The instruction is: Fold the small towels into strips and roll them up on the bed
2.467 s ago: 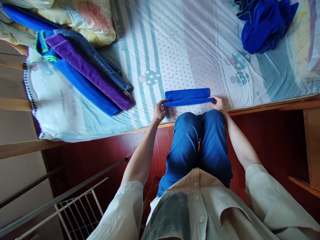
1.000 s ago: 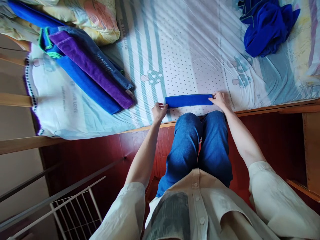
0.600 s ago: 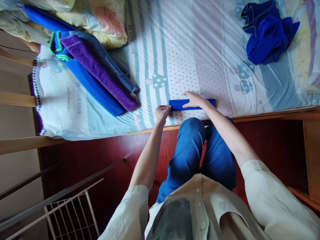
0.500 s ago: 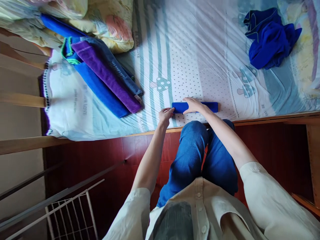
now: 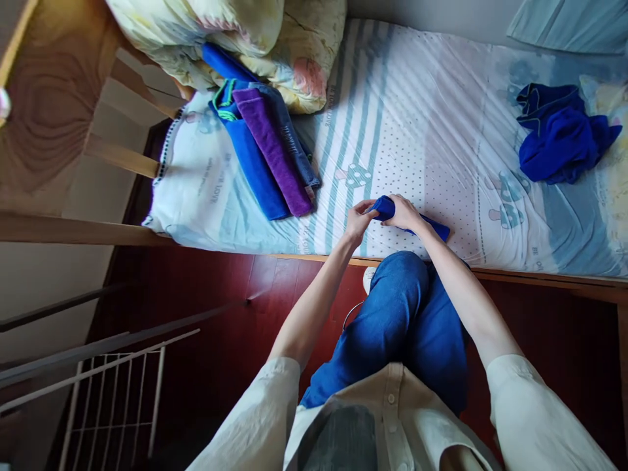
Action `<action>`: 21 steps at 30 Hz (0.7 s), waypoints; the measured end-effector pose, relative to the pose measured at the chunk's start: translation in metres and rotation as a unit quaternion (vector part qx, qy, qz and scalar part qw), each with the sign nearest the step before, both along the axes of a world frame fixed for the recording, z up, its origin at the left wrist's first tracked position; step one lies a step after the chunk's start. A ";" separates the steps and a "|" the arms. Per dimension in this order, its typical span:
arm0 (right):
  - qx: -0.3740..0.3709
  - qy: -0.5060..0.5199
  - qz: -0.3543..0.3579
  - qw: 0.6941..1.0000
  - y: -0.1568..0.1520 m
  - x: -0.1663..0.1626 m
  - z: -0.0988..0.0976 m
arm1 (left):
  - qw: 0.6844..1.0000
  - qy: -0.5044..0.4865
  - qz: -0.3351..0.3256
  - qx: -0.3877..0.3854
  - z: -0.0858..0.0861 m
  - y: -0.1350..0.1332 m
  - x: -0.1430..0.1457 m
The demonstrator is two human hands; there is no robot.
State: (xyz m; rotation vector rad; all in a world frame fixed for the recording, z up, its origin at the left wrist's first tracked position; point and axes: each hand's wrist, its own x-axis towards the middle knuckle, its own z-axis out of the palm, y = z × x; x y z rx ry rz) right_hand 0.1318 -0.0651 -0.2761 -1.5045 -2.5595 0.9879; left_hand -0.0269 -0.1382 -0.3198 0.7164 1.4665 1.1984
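Just right of the middle of the frame, both hands are on a narrow folded blue cloth (image 5: pixel 384 208) at the near edge of the bed (image 5: pixel 436 124). The left hand (image 5: pixel 360 220) has its grip closed on the cloth's left end, thumb and fingers pinching it, while the right hand (image 5: pixel 403 212) comes in from the right and clasps the strip just beside that — its grip is around the cloth, thumb on the near side. The rest of the strip runs out past the right wrist, slanting down toward the lower right. In the upper left of the frame a purple folded cloth (image 5: pixel 273 154) lies between a long blue folded cloth (image 5: pixel 255 171) and a grey-blue one (image 5: pixel 289 134) with lettering, a green-edged blue bundle (image 5: pixel 224 104) at their upper end. Another blue roll (image 5: pixel 226 62) lies against the yellowish bedding (image 5: pixel 314 55) above them. Over at the upper right sits a crumpled blue heap (image 5: pixel 564 142) — loose and unfolded. Down in the lower left stands a white wire rack (image 5: pixel 112 427) over the red floor (image 5: pixel 216 275).
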 end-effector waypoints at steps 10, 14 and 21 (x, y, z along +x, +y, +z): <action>0.108 0.096 -0.103 0.984 0.003 -0.023 0.050 | 0.989 -0.106 -0.004 0.107 0.016 -0.016 -0.015; 0.117 0.156 -0.101 0.976 0.001 -0.055 0.065 | 0.989 -0.087 -0.035 0.112 0.012 -0.028 -0.023; 0.068 0.253 -0.145 0.954 -0.027 -0.151 0.101 | 0.992 0.049 0.081 0.078 0.012 -0.041 -0.065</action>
